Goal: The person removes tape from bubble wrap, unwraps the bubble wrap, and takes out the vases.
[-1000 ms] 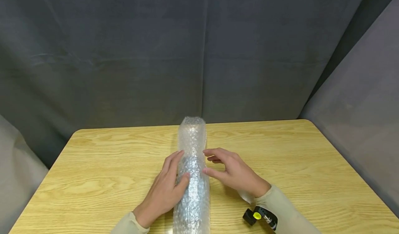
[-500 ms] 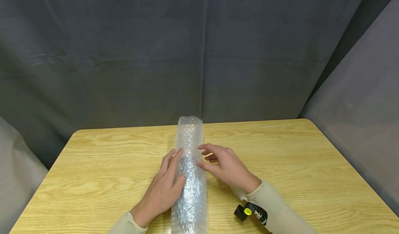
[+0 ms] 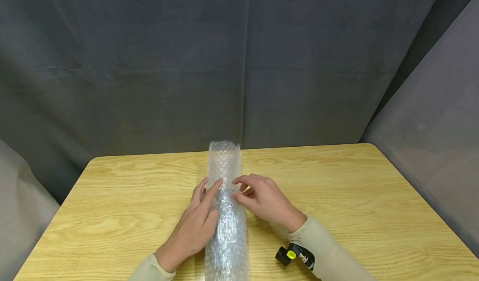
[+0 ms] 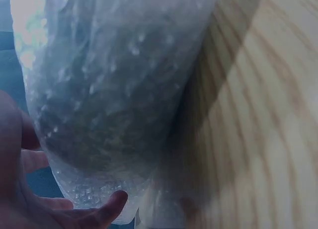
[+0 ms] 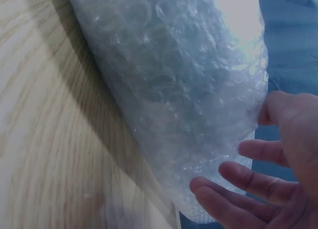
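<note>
A long bubble wrap bundle (image 3: 226,239) lies on the table, pointing away from me, with something greyish showing through its nearer part. Its far portion is clear, thin wrap. My left hand (image 3: 192,227) rests along the bundle's left side, index finger extended onto the top. On the opposite side, my right hand (image 3: 267,200) has its thumb and index fingertips at the upper right surface, fingers bent and apart. The right wrist view shows spread fingers (image 5: 258,184) beside the bubble wrap. In the left wrist view, the left fingers (image 4: 99,211) lie near its far end.
The wood-grain table (image 3: 355,198) extends to both sides. A dark grey curtain (image 3: 149,65) hangs behind its back edge, with lighter cloth (image 3: 438,119) at the right. A black wrist device (image 3: 295,256) with a yellow spot sits at my right sleeve.
The bundle's far end has shifted slightly left. My right hand has moved left with it and a little farther over the top; my left index finger has stretched onto the wrap.
</note>
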